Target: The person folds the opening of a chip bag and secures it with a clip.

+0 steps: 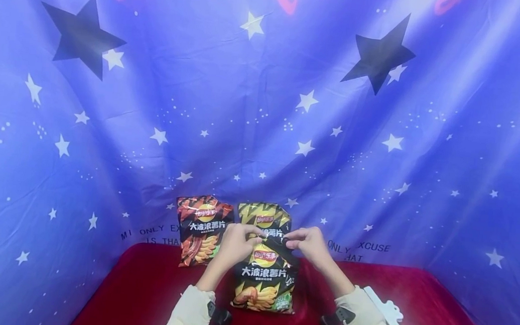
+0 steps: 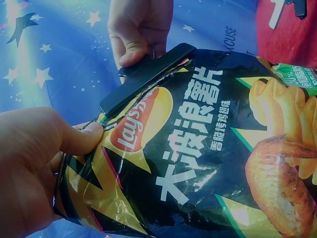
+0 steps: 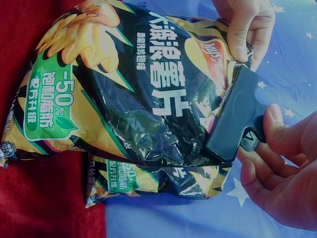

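Note:
A yellow-and-black Lay's chip bag stands upright on the red cloth, between both hands. My left hand pinches its top corner; in the left wrist view, the thumb of the left hand presses on the front foil. Across the top edge lies a black bag clip, its long bar along the bag's mouth. The right hand grips the clip's handle between thumb and fingers, as the right wrist view shows the right hand close up.
Behind stands a second yellow-and-black chip bag, partly hidden. A red-and-black chip bag stands at its left. On the red cloth, a white clip lies beside the right forearm. A blue star-printed curtain hangs behind.

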Available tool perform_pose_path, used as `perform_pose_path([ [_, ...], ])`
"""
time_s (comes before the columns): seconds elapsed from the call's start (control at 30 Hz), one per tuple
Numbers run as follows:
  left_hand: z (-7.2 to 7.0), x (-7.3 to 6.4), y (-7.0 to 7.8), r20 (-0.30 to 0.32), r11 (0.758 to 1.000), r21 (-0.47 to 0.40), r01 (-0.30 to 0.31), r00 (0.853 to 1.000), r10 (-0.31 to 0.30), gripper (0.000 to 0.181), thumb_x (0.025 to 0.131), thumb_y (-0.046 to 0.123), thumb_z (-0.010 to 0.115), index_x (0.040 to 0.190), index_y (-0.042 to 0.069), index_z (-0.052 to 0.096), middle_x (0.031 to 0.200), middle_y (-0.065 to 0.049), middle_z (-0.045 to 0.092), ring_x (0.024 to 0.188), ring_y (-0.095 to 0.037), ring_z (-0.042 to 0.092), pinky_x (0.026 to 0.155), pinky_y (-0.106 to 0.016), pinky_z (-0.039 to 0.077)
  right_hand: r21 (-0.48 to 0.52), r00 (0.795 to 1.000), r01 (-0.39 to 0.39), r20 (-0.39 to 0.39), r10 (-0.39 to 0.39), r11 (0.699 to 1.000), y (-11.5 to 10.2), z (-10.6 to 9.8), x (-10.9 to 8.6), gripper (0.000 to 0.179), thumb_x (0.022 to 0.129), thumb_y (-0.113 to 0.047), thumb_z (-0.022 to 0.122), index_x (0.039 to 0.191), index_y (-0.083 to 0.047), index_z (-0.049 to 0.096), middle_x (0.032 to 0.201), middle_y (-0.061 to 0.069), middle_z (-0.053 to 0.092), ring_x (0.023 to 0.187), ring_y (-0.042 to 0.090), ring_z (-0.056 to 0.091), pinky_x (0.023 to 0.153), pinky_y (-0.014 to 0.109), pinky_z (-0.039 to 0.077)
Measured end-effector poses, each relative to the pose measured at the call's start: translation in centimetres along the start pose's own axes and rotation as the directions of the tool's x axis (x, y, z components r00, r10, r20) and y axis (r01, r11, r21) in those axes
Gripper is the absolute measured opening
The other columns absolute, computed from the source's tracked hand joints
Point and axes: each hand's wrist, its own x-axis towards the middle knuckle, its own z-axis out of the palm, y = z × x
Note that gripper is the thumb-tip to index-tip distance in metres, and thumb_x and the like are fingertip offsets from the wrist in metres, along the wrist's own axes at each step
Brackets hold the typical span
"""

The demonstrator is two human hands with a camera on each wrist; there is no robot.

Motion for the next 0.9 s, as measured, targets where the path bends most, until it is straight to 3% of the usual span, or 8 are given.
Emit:
perform_pose_path([
  [0.2,-0.05,0.04,0.04,-0.004,1.000,0.004,-0.006,1.000,0.006,0.012,0.091,0.014,0.076,0.100,0.019,0.082,0.064,0.007,0.069,0.039,-0.004,0.025,0.056,-0.023,0.034,-0.016,1.000,-0.013,-0.017,0.013,1.000,-0.22,0.03,0.07,0.021,0.077,0.012,0.077,0.098,0.011,0.076,0.103,0.028,0.074,0.084,0.027,0.073,0.075,0.041,0.063],
  [0.3,-0.04,0.06,0.04,-0.012,1.000,0.008,-0.013,1.000,0.013,0.012,0.090,0.013,0.076,0.100,0.019,0.082,0.075,0.006,0.075,0.040,-0.004,0.024,0.060,-0.024,0.035,-0.030,1.000,-0.004,-0.011,0.003,1.000,-0.16,0.01,0.13,0.022,0.077,0.011,0.077,0.099,0.011,0.075,0.103,0.028,0.074,0.087,0.029,0.073,0.074,0.036,0.063],
  [0.43,-0.03,0.07,0.02,-0.010,1.000,0.015,-0.013,1.000,0.013,0.012,0.090,0.014,0.076,0.100,0.019,0.082,0.078,0.005,0.077,0.041,-0.004,0.023,0.068,-0.026,0.038,-0.061,1.000,-0.005,-0.020,0.004,0.998,-0.24,0.00,0.13,0.021,0.076,0.010,0.078,0.097,0.009,0.077,0.102,0.026,0.075,0.089,0.030,0.073,0.076,0.034,0.062],
  [0.67,-0.08,0.19,0.11,-0.009,1.000,0.021,-0.015,1.000,0.015,0.012,0.090,0.013,0.077,0.099,0.019,0.082,0.085,0.003,0.079,0.042,-0.004,0.024,0.060,-0.024,0.036,-0.102,0.999,0.014,-0.034,-0.018,0.995,-0.43,-0.08,0.20,0.020,0.076,0.008,0.078,0.096,0.006,0.078,0.100,0.022,0.076,0.096,0.031,0.071,0.083,0.037,0.060],
  [0.9,-0.05,0.16,0.25,-0.015,0.999,0.045,-0.017,1.000,0.018,0.013,0.088,0.014,0.078,0.099,0.019,0.082,0.098,0.001,0.080,0.048,-0.005,0.030,0.072,-0.026,0.042,-0.062,0.997,0.032,-0.062,-0.036,0.998,-0.35,0.05,0.21,0.020,0.075,0.008,0.079,0.095,0.006,0.078,0.097,0.021,0.077,0.087,0.026,0.072,0.080,0.033,0.059],
])
